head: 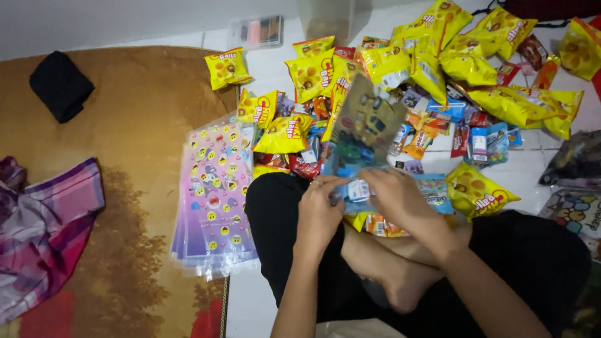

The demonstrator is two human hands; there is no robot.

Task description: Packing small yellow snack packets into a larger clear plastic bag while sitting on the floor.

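Both hands hold one clear plastic gift bag (366, 128) upright in front of me, filled with small snack packs. My left hand (319, 209) grips its lower left corner. My right hand (397, 197) pinches the bottom at the right. I sit cross-legged in black trousers, with a bare foot (388, 272) below the hands. A stack of flat purple bags with smiley prints (216, 194) lies to the left of my knee. A heap of yellow snack bags (432, 59) and small sweets (466, 134) covers the white floor beyond the held bag.
A brown mat (125, 163) fills the left side, with a black cloth (61, 84) and a pink plaid cloth (44, 231) on it. A clear box (256, 31) stands by the far wall. Patterned bags (573, 209) lie at the right.
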